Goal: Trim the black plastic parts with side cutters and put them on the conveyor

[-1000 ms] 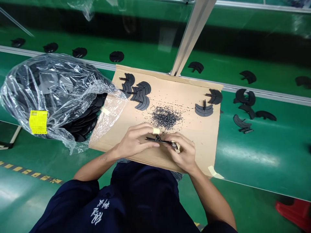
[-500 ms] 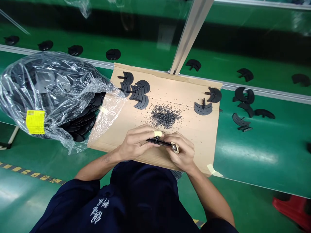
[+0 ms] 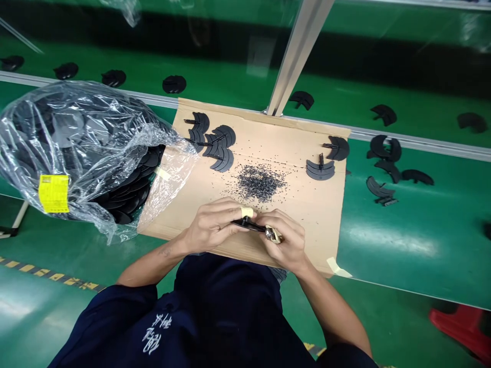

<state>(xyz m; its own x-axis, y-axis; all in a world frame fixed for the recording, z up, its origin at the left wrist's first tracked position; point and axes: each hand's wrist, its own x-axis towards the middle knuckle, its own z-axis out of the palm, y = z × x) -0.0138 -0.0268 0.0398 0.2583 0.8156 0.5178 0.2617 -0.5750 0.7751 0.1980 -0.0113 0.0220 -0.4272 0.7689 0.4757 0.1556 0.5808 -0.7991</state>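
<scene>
My left hand is closed on a curved black plastic part, held edge-on over the near side of a cardboard sheet. Pale tape wraps one of its fingertips. Closed too, my right hand meets the part's right end and grips a small tool with a shiny metal end; pale tape shows around it, and most of the tool is hidden by the fingers. Just beyond both hands lies a scattered pile of tiny black bits. Several black fan-shaped parts rest at the cardboard's left, and two more at its right.
A clear plastic bag full of black parts, with a yellow label, stands at left. More black parts lie on the green bench at right. Behind a metal rail, spaced parts sit on a green belt. A metal post rises centrally.
Both hands stay together on the black part, with only a slight shift of the fingers and tool. The parts on the belt behind have moved a little to the left.
</scene>
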